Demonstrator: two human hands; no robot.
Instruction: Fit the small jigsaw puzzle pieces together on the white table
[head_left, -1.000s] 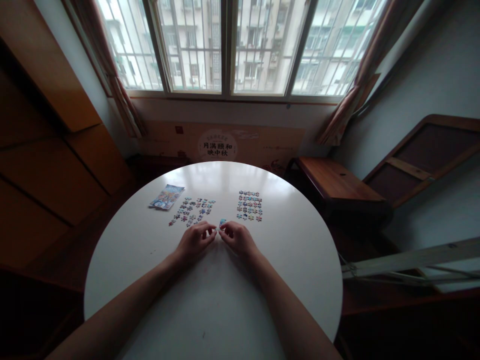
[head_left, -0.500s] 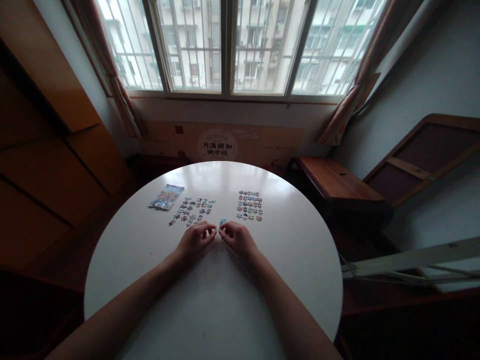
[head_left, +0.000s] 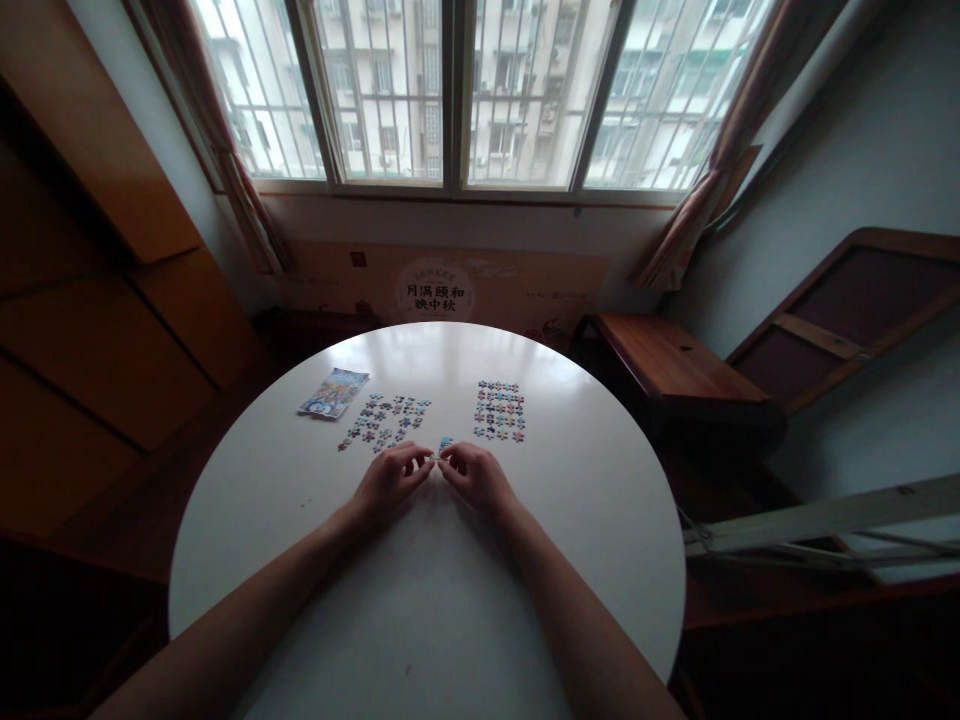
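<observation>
My left hand [head_left: 391, 474] and my right hand [head_left: 471, 472] meet over the white round table, fingertips almost touching. Both are closed in a pinch around small jigsaw puzzle pieces, mostly hidden by the fingers. A blue bit of puzzle [head_left: 446, 442] shows just beyond my right fingertips. Loose puzzle pieces [head_left: 384, 422] lie scattered ahead of my left hand. To the right, several more pieces stand in neat rows [head_left: 500, 410]. A colourful printed picture sheet or packet [head_left: 334, 393] lies at the far left of the pieces.
The round table [head_left: 420, 600] has its curved edge toward the window. Beyond it stand a wide printed cardboard panel [head_left: 525, 270] and a low wooden bench [head_left: 675, 360] at the right. Orange-brown cabinets [head_left: 150, 340] line the left side.
</observation>
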